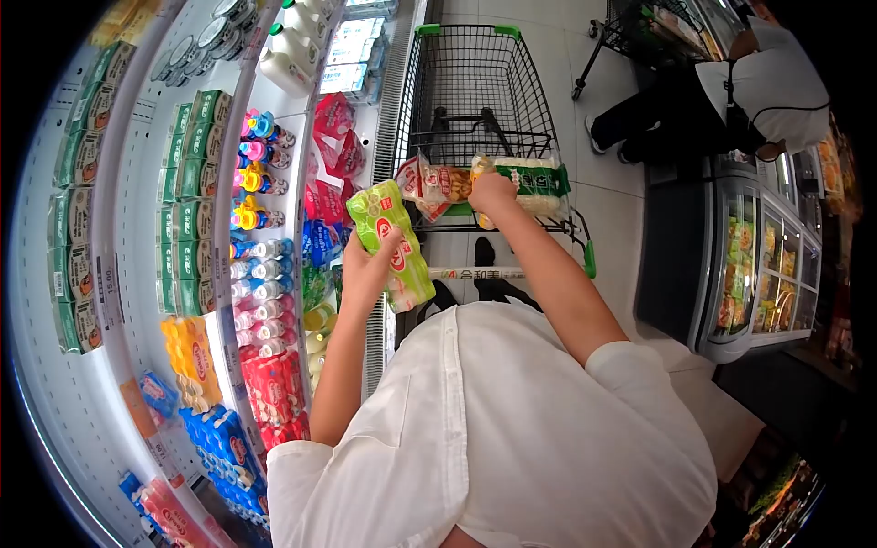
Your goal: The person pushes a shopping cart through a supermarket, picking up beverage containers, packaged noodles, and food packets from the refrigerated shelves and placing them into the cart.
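Note:
My left hand is closed around a light green shrink-wrapped multipack of small drinks, held upright beside the refrigerated shelves. My right hand is closed at the near end of the shopping cart, over the packages there. What its fingers grip, if anything, is hidden; a yellowish edge shows beside them. To its left lies a red and clear food packet. On its right is a green and clear package with pale contents.
Dairy shelves on the left hold green cartons, small bottles, blue multipacks and white jugs. On the right, a person in a white top stands by a freezer case and another cart.

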